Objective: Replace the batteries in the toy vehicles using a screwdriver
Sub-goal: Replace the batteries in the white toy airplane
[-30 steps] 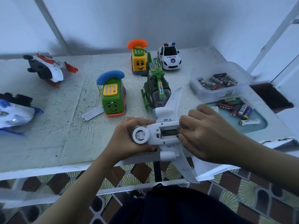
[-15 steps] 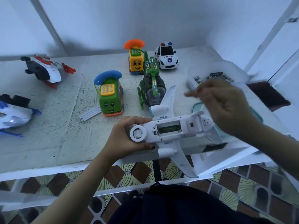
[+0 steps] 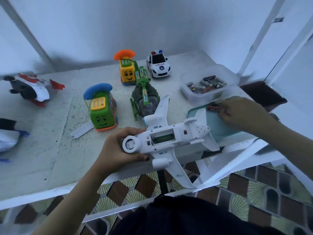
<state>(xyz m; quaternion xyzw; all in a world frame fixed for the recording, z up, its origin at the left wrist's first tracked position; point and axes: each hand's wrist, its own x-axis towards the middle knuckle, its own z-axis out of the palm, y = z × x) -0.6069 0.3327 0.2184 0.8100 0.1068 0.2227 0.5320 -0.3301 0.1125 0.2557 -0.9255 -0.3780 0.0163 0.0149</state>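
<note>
A white toy airplane (image 3: 183, 133) lies belly-up across the table's front edge. Its battery compartment (image 3: 162, 138) is uncovered, and a green cell shows inside. My left hand (image 3: 115, 150) grips the plane's nose, with the thumb under the fuselage. My right hand (image 3: 240, 112) reaches over the teal tray (image 3: 218, 128) at the right. Its curled fingertips pinch a red and black battery (image 3: 213, 107) at the tray's far edge. I see no screwdriver.
A clear tub (image 3: 189, 94) of several batteries stands behind the tray. Other toys on the table are a green phone bus (image 3: 101, 116), a yellow phone bus (image 3: 126, 73), a green helicopter (image 3: 145, 99), a police car (image 3: 158, 66) and a red-white helicopter (image 3: 32, 89). A white ridged cover (image 3: 83, 130) lies loose.
My right hand left the plane's battery compartment, rose and swung right, then came down onto the teal tray. My left hand kept its hold on the plane, which turned slightly.
</note>
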